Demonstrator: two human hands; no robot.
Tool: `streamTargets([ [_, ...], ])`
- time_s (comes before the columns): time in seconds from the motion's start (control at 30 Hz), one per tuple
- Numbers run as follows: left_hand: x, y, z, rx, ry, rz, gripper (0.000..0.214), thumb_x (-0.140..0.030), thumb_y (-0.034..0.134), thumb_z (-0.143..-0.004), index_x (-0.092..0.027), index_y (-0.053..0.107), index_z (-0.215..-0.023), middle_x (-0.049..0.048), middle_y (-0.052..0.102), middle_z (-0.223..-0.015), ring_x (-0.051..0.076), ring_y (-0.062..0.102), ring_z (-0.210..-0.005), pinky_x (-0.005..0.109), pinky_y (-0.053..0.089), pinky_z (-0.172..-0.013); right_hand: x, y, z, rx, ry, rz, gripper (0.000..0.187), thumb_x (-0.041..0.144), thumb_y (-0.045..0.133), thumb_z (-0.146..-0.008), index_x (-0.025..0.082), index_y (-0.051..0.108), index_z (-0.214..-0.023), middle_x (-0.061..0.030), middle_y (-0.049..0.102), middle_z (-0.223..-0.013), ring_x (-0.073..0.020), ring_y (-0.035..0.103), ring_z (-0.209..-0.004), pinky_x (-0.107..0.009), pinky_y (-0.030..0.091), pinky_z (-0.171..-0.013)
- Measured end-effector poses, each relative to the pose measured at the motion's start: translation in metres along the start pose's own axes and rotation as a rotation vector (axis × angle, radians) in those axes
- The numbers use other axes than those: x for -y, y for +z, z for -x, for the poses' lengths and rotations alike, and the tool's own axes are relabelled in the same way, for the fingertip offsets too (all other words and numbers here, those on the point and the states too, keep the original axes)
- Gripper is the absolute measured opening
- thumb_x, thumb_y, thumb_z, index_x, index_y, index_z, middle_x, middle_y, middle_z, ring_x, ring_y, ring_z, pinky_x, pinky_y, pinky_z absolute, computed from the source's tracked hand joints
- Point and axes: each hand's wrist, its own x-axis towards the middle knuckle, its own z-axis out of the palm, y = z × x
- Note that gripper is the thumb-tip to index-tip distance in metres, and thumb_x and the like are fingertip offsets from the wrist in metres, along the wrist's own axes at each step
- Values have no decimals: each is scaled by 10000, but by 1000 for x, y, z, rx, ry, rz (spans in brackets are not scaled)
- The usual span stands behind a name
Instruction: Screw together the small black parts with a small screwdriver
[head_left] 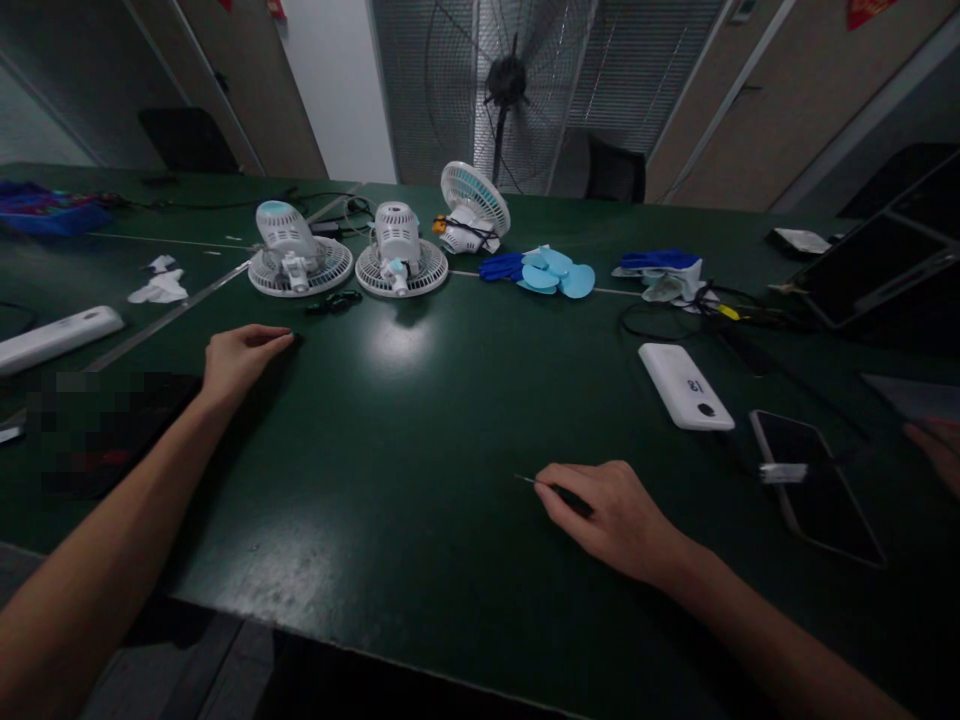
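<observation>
Your right hand (615,508) is closed around a slim screwdriver (576,498), its dark handle inside the curled fingers and its thin metal shaft pointing left, just above or on the dark green table (420,420); contact at the tip cannot be determined. Your left hand (236,360) is narrow, thumb and fingertips drawn together low over the left part of the tabletop; whether they pinch a small dark piece cannot be told. Beyond this hand lies a coiled black cable (334,302), near two white desk fans, the left fan (296,280) and the middle fan (400,240), each face down on its round grille with the motor housing uppermost. Behind and to their right, a third fan (466,228) stands tilted, its grille raised. Light-blue fan blades (556,272) lie beside a blue glove (501,267), and further right you find a grey-and-blue pair of gloves (660,265). Nearer your right hand, on its far right side, rest a white power bank (679,385) and a dark-screened smartphone (814,480); part of another person's hand (939,448) shows at the right edge.
</observation>
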Motion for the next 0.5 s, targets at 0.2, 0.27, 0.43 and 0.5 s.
streamTargets([
  [0.2, -4, 6, -4, -81, -9, 43, 411, -410, 788, -788, -166, 772, -1118, -37, 737, -902, 148, 588, -820, 246, 427, -743, 2, -2, -1, -1, -7, 9, 254, 315, 468, -1076, 201, 688, -1020, 6, 693, -778, -109, 586, -614, -268, 380, -614],
  [0.27, -5, 7, -4, -95, 7, 34, 397, -397, 774, -796, -163, 773, -1117, -52, 727, -878, 142, 572, -811, 244, 424, -743, 2, -1, -1, -7, -11, 8, 257, 318, 466, -1077, 200, 686, -1017, 5, 691, -771, -109, 586, -610, -265, 386, -616],
  [0.43, -4, 9, -5, -131, 48, -28, 412, -429, 738, -815, -130, 776, -1096, -49, 698, -786, 157, 557, -760, 270, 420, -717, 2, 0, -2, -26, -36, 8, 266, 311, 460, -1077, 196, 690, -1009, -4, 697, -772, -112, 584, -608, -257, 383, -598],
  [0.5, -2, 10, -7, -112, 70, -59, 426, -423, 707, -840, -110, 760, -1124, -41, 691, -780, 168, 560, -786, 288, 422, -746, 2, 0, -2, -23, -33, 9, 261, 306, 460, -1077, 197, 690, -1020, -4, 695, -776, -113, 585, -616, -257, 384, -603],
])
